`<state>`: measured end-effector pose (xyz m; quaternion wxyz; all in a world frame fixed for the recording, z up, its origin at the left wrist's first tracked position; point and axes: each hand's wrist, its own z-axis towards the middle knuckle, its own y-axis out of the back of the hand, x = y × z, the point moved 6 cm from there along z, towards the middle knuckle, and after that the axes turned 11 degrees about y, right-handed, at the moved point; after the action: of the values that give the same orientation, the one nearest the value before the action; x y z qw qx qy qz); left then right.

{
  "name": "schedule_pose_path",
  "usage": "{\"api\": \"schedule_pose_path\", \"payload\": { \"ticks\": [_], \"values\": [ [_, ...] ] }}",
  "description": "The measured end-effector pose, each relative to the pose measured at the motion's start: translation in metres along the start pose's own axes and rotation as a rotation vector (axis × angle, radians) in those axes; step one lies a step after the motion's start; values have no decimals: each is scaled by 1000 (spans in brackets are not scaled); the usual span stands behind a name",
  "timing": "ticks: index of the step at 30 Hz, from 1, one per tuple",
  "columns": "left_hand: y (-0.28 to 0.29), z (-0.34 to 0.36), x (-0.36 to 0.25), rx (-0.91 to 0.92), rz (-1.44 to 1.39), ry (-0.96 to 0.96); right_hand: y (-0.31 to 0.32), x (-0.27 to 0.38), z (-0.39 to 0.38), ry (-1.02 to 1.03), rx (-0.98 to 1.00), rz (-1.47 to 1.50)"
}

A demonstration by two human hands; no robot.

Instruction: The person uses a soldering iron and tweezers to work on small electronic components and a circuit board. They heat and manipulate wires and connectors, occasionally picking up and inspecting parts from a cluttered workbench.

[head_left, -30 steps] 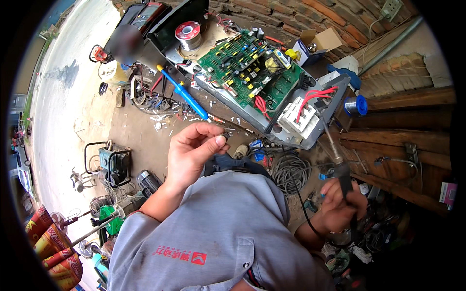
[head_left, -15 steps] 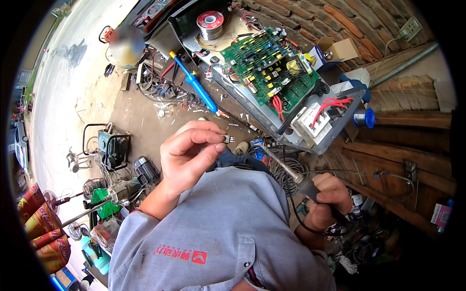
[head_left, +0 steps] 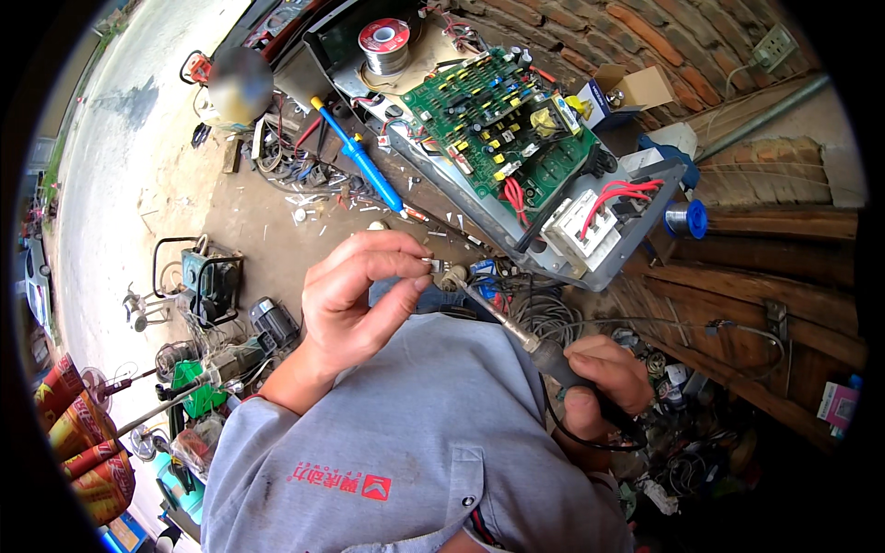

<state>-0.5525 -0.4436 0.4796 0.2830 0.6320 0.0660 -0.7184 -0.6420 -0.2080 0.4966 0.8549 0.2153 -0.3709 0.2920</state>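
My left hand (head_left: pixel 359 300) pinches a small electronic component with short metal leads (head_left: pixel 435 265) between thumb and fingertips, in front of my grey shirt. My right hand (head_left: pixel 604 387) is wrapped round the dark handle of a soldering iron (head_left: pixel 553 361), whose metal shaft slants up leftward, its tip close to the component; I cannot tell whether they touch. Beyond my hands sits an opened metal housing (head_left: pixel 604 267) holding a green circuit board (head_left: pixel 493 120), red wires and a white block (head_left: pixel 581 221). A blue desoldering pump (head_left: pixel 364 161) lies to the left of the housing.
A solder spool (head_left: pixel 385 55) sits on the housing, a blue one (head_left: pixel 684 221) at its right. A brick wall (head_left: pixel 636 32) and wooden boards (head_left: pixel 747 286) bound the right. Left are a machine in a tube frame (head_left: pixel 207 276), a motor (head_left: pixel 272 323) and scattered tools; coiled cable (head_left: pixel 535 313) lies below.
My right hand has swung the soldering iron over leftward and raised its tip toward the component. My left hand still pinches the component, which is turned with its leads to the right.
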Motion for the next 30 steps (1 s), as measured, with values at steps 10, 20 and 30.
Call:
{"api": "schedule_pose_path", "payload": {
  "ticks": [10, 20, 30],
  "values": [
    [-5, 3, -2, 35, -3, -5, 0, -2, -3, -13, -78, -25],
    [-2, 4, -3, 89, 15, -7, 0, -3, -5, 9, -48, 1],
    [2, 3, -6, 106, 68, -34, -5, -1, -4, 9, 34, 46]
  ]
}}
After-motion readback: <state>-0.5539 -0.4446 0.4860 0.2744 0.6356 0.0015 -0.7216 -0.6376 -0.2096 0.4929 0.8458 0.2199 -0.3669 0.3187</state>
